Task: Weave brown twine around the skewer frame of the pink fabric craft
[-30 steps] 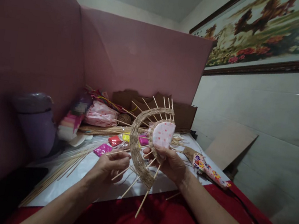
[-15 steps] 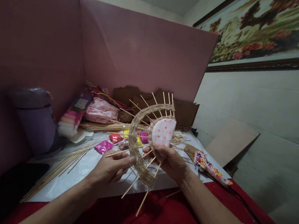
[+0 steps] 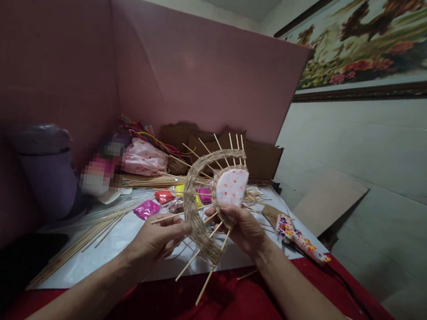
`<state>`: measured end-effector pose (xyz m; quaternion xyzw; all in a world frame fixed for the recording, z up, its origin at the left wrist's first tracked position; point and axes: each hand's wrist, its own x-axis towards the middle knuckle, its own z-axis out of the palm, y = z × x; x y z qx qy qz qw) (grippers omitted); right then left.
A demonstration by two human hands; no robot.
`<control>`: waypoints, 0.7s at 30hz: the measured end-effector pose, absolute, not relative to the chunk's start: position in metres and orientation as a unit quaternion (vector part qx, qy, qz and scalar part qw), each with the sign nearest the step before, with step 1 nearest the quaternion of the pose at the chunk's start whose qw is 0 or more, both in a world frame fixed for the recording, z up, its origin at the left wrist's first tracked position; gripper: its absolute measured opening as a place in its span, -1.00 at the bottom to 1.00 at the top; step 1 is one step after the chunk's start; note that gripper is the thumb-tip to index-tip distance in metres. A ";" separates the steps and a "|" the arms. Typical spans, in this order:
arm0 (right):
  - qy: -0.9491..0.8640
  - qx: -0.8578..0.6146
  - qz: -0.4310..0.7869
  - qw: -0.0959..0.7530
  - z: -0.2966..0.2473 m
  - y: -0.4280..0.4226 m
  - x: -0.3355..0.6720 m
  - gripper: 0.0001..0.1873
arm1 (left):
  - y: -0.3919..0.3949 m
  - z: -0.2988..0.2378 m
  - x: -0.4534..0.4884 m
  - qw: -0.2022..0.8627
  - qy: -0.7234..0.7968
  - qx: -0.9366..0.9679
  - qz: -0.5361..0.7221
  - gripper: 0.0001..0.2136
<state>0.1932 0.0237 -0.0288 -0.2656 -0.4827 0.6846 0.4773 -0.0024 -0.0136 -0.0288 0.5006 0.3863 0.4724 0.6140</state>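
Grip of the left hand pinches the woven outer band; the right hand clamps the dotted centre.

Right hand pinching lower edge of dotted fabric half-disc; woven band arcs around it on stick spokes. Left hand curled at band's outer edge. Surface: magenta packet behind left hand, loose sticks left, flower-print tool right.
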 end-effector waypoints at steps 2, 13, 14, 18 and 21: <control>-0.481 -0.262 0.688 0.476 -0.031 0.025 0.193 -0.74 | -0.014 -0.028 -0.003 0.616 0.382 0.505 0.469 -0.69; -0.446 -0.256 0.715 0.473 -0.035 0.029 0.194 -0.77 | -0.018 -0.026 -0.002 0.620 0.378 0.522 0.446 -0.73; -0.445 -0.256 0.718 0.471 -0.035 0.029 0.195 -0.76 | -0.019 -0.025 -0.002 0.620 0.377 0.523 0.447 -0.73; -0.436 -0.259 0.724 0.469 -0.035 0.029 0.195 -0.76 | -0.018 -0.025 -0.004 0.618 0.384 0.526 0.440 -0.73; -0.422 -0.265 0.725 0.475 -0.033 0.029 0.194 -0.78 | -0.016 -0.028 -0.005 0.618 0.382 0.532 0.435 -0.74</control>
